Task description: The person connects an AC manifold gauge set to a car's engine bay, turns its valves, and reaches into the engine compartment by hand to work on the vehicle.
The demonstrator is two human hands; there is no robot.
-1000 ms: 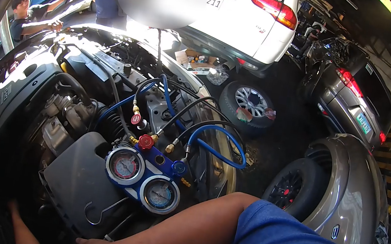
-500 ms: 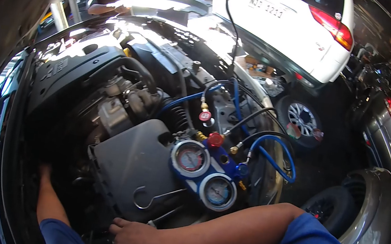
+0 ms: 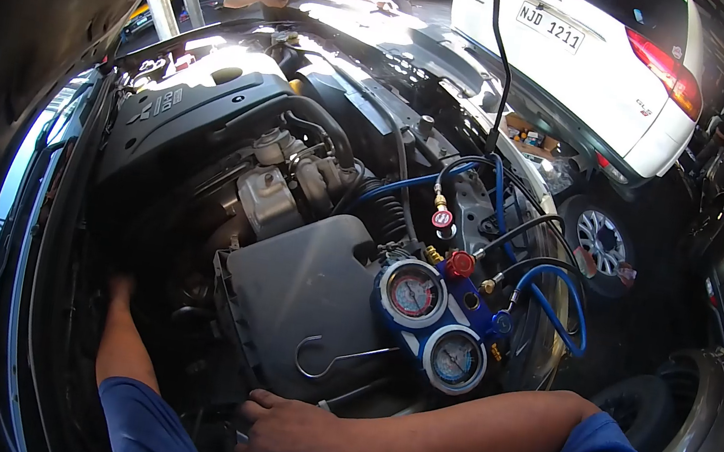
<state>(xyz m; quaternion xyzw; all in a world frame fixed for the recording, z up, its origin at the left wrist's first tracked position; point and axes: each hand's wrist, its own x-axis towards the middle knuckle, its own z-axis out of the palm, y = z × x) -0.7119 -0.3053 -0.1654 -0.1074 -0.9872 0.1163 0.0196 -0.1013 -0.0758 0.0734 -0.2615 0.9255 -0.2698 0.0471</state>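
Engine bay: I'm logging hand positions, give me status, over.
Left hand in shadow, fingers hidden. Right hand by near edge of dark box. Gauge set, hook crowding box.

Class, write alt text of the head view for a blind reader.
A person's left hand reaches into shadow in a car's engine bay; the right hand is beside the dark air-filter box, near a blue manifold gauge set.

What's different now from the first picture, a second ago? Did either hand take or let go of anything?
The view has swung left, so the engine bay sits farther right in the picture. I see nothing taken or released, though the left hand is mostly lost in shadow. The right hand stays by the black box; the gauge set and hook look unmoved.
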